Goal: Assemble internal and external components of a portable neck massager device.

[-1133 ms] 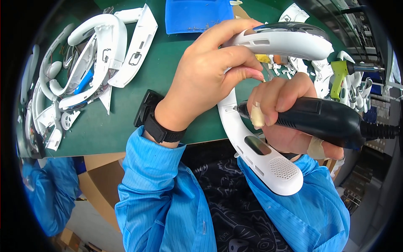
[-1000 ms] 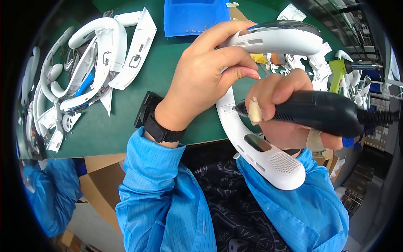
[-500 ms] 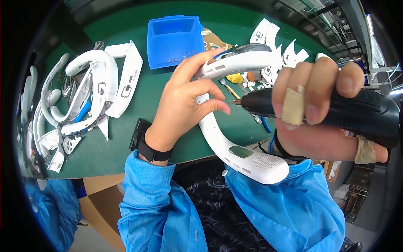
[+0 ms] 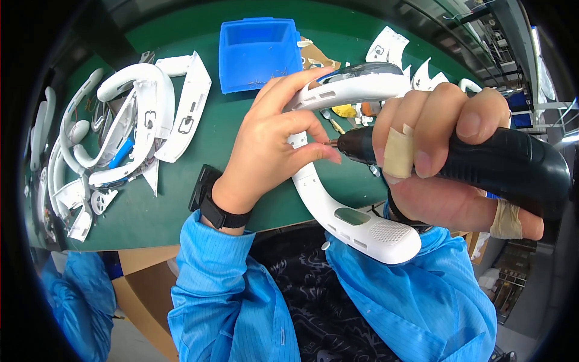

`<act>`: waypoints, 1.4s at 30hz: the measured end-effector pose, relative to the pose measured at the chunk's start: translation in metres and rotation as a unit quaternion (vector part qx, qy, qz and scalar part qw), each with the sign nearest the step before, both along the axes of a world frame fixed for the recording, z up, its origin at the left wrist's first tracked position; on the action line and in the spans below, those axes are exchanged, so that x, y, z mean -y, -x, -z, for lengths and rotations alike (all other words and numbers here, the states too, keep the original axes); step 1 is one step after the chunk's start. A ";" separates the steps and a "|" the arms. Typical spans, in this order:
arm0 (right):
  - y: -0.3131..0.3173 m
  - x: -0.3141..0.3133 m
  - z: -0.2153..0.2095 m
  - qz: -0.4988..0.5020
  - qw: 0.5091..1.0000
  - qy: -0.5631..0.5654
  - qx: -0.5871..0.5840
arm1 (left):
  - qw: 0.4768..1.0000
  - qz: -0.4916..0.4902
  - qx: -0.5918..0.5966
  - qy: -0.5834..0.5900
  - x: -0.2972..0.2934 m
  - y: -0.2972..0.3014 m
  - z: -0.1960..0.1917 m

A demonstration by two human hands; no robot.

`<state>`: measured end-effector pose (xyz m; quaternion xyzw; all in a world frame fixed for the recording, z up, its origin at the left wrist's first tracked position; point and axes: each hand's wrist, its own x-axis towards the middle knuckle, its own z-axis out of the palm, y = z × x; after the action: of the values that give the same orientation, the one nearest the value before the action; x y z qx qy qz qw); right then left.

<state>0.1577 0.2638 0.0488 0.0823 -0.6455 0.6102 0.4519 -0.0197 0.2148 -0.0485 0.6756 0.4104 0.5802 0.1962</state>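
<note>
My left hand (image 4: 271,130) is wrapped round the upper arm of a white, curved neck fan (image 4: 325,196). Its thumb and forefinger come together at the tip of a black electric screwdriver (image 4: 482,158); whether a screw sits between them is too small to tell. My right hand (image 4: 428,133), with tan tape on two fingers, grips the screwdriver, which points left. The lower arm of the fan, with a dotted grille and an oval window, curves down toward my right sleeve.
A blue bin (image 4: 259,57) with small screws stands at the back. White curved housings (image 4: 145,120) are piled at the left of the green table (image 4: 151,220). More white shell pieces (image 4: 389,45) and small parts lie at the back right. Another blue sleeve (image 4: 84,301) shows lower left.
The screwdriver has moved left, and its tip now meets my left fingertips. My left hand and the neck fan have shifted slightly right in the picture.
</note>
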 end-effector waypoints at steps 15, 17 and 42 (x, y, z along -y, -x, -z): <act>-0.012 0.010 -0.003 0.006 0.993 0.102 0.054 | 0.999 0.036 -0.001 0.020 -0.002 0.004 0.000; -0.022 0.011 0.000 -0.023 0.991 0.101 0.082 | 0.999 0.033 -0.020 0.013 -0.003 0.008 0.003; 0.000 0.039 0.069 -0.012 0.979 0.184 0.084 | 0.999 -0.040 -0.019 -0.029 -0.005 0.004 0.016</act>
<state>0.1578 0.2248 -0.0199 -0.0463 -0.5574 0.7282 0.3962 -0.0238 0.2200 -0.0646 0.6752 0.4240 0.5858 0.1455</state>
